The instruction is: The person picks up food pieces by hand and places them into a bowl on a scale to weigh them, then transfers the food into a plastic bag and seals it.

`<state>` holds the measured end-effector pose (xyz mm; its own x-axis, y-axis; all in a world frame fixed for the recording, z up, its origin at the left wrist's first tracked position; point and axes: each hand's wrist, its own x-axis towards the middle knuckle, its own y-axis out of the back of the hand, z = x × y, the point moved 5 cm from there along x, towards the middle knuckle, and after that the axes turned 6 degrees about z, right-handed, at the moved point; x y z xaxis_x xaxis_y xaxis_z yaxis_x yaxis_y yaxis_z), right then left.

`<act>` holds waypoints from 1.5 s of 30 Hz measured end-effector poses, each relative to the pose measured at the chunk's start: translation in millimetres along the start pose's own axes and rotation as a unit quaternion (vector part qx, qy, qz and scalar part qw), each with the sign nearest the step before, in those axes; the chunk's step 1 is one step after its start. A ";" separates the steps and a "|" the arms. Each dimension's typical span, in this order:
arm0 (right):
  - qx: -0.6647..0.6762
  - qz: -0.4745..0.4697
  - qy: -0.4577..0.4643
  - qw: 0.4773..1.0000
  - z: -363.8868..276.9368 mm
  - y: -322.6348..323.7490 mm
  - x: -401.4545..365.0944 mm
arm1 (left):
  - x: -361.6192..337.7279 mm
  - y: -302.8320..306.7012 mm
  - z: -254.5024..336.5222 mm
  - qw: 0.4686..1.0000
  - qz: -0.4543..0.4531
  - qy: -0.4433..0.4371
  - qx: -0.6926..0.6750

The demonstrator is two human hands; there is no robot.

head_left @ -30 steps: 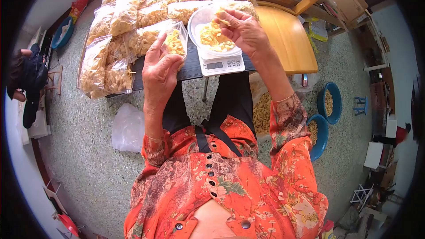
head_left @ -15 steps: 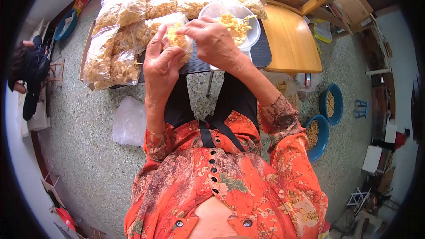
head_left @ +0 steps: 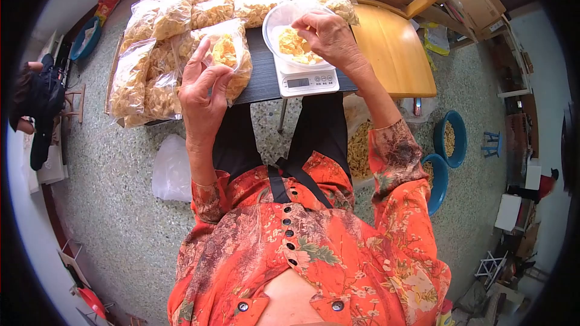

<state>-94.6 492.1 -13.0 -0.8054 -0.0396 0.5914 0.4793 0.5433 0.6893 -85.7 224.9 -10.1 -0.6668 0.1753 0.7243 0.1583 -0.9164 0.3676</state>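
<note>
My left hand [head_left: 204, 87] pinches the rim of an open clear plastic bag [head_left: 241, 78] that holds yellow flaky pieces and stands at the table's front edge. To its right, a white bowl [head_left: 270, 41] of the same flakes [head_left: 293, 43] rests on a white digital scale [head_left: 307, 82]. My right hand [head_left: 332, 39] is over the bowl's right side, with thumb and fingertips close together; whether a flake is between them is too small to tell. Filled clear bags [head_left: 130, 78] lie in rows behind and left of the open bag.
A wooden chair [head_left: 393, 48] adjoins the table's right side. Blue basins [head_left: 453, 139] and an open bag of pieces [head_left: 360, 151] are on the floor at right. A white plastic bag [head_left: 175, 169] lies at left. Another person [head_left: 45, 102] is at far left.
My right hand has moved from the open bag to the bowl, uncovering the scale. My left hand has shifted slightly left and down, still at the bag's rim.
</note>
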 end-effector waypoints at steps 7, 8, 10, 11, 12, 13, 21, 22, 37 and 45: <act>-0.163 -0.091 -0.010 0.982 16.9 -8.4 -9.4 | 0.1 -2.4 3.6 1.000 -0.009 0.009 0.007; -0.163 -0.090 -0.011 0.982 16.5 -8.5 -8.7 | 0.2 -3.2 3.2 1.000 -0.016 0.013 0.007; -0.207 -0.153 -0.007 0.966 17.5 -16.1 -8.2 | 0.4 -5.7 5.2 1.000 -0.017 0.008 0.007; -0.206 -0.153 -0.009 0.966 18.2 -18.3 -7.9 | 0.7 -6.6 6.3 1.000 -0.017 0.004 0.008; -0.217 -0.150 -0.005 0.964 18.2 -20.5 -7.6 | 0.8 -8.0 6.9 1.000 -0.019 0.004 0.008; -0.228 -0.149 -0.002 0.962 18.6 -22.9 -7.6 | 0.8 -9.1 7.8 1.000 -0.021 0.000 0.010; -0.199 -0.096 0.065 0.973 28.0 -24.8 0.1 | -0.2 -11.7 6.6 1.000 -0.023 -0.005 0.005; -0.202 -0.094 0.057 0.973 29.9 -22.5 -0.2 | 0.2 -11.4 7.0 1.000 -0.023 -0.006 0.005; 0.398 0.089 -0.371 0.834 59.7 11.9 -11.8 | -3.3 -15.7 5.9 1.000 -0.029 -0.009 -0.003; 0.542 0.070 -0.338 0.766 1.7 -3.1 -5.6 | -2.9 -18.4 9.5 0.999 -0.028 0.001 -0.018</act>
<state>-92.2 492.1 -19.2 -0.9447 0.3270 0.0232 0.3013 0.8941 -0.3312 -79.7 244.7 -13.5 -0.6757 0.2264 0.7016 0.0948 -0.9171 0.3872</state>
